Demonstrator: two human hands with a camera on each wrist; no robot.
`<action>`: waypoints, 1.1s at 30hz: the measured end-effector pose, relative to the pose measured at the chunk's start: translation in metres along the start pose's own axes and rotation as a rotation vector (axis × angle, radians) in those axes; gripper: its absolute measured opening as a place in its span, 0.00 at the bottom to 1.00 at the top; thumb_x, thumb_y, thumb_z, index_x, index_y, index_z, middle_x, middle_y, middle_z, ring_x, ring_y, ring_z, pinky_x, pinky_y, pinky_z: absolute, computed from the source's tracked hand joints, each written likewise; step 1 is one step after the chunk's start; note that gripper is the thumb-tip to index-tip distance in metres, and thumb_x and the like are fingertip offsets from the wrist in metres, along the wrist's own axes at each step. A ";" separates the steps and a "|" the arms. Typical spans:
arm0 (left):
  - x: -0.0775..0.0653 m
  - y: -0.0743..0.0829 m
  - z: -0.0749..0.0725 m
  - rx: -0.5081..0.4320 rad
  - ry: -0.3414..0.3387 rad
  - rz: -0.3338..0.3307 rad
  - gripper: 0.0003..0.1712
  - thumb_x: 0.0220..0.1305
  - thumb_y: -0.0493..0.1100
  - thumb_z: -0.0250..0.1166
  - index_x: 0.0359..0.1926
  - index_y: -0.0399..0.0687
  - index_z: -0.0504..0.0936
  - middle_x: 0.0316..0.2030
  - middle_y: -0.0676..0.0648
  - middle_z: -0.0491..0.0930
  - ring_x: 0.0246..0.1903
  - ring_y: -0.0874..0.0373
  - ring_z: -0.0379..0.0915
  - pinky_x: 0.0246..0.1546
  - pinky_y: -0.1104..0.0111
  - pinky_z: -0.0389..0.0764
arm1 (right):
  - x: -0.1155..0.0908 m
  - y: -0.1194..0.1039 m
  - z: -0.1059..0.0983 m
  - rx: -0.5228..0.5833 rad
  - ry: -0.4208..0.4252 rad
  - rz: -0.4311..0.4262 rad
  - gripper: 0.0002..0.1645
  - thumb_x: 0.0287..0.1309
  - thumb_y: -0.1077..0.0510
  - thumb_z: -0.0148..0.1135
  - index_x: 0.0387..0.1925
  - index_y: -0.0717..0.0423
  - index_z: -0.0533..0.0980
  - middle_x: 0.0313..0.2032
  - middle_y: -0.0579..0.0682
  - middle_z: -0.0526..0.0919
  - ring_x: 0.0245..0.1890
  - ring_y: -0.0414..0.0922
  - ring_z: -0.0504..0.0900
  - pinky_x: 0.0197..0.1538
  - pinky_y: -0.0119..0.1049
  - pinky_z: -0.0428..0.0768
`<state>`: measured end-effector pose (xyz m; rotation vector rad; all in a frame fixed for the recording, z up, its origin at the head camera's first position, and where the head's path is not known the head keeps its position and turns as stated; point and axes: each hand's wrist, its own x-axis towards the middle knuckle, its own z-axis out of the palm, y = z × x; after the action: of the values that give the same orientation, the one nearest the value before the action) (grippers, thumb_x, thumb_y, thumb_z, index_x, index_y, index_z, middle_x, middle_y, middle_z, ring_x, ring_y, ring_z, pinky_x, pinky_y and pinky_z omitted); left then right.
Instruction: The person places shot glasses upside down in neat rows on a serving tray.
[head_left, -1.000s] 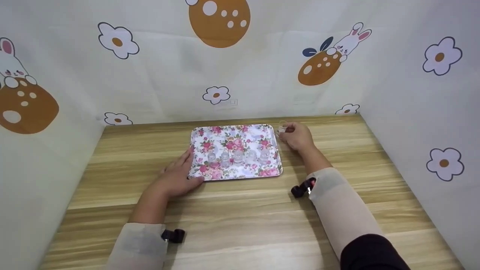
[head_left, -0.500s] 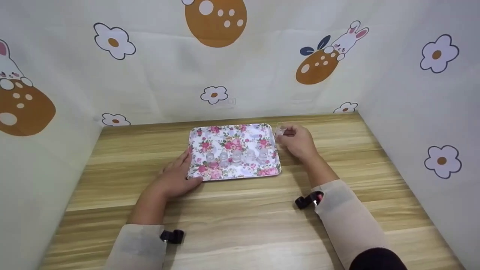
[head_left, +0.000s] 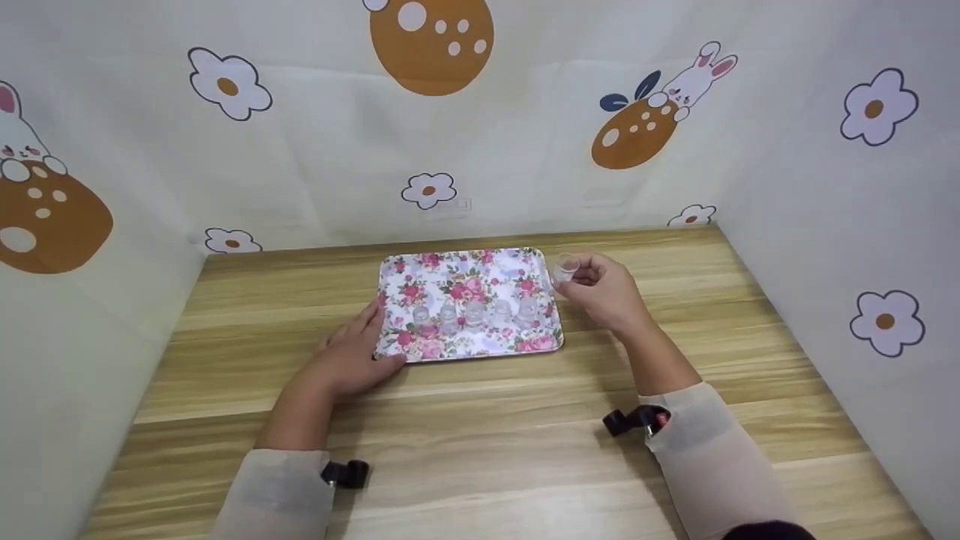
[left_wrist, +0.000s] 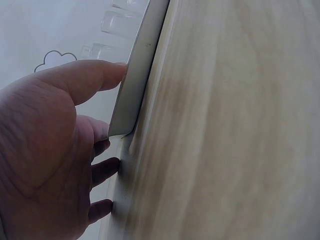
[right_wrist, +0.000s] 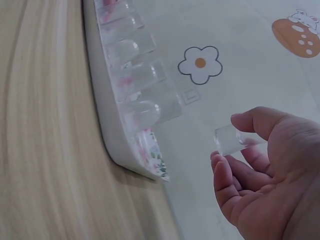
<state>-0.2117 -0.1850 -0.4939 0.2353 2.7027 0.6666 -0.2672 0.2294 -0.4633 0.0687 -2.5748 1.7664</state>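
A floral tray (head_left: 465, 271) lies on the wooden table, bearing several small clear cups (head_left: 475, 315) lined up near its front edge. My left hand (head_left: 351, 360) rests against the tray's front left corner. In the left wrist view, the thumb (left_wrist: 102, 77) touches the tray's rim and the other fingers lie spread along its left side. Just past the tray's right edge, my right hand (head_left: 606, 289) pinches another small clear cup (head_left: 565, 268) between thumb and fingers. The right wrist view shows this cup (right_wrist: 227, 140) held apart from the tray.
The wooden table (head_left: 480, 435) meets a patterned cloth wall (head_left: 322, 150) at the back, with more walls on both sides. Small black cameras (head_left: 346, 474) are strapped at both wrists.
My right hand has drawn back slightly toward the front right, still pinching the clear cup. The left hand and the tray stay in place.
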 end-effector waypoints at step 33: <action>-0.001 0.002 -0.001 0.000 0.007 -0.001 0.60 0.72 0.71 0.58 0.88 0.51 0.38 0.89 0.46 0.31 0.84 0.25 0.34 0.78 0.24 0.35 | 0.001 0.010 0.003 -0.060 0.023 -0.081 0.23 0.65 0.51 0.76 0.58 0.57 0.87 0.48 0.53 0.84 0.47 0.47 0.80 0.46 0.26 0.81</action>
<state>-0.2114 -0.1840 -0.4924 0.2317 2.7092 0.6682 -0.2689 0.2303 -0.4732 0.1491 -2.5678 1.6522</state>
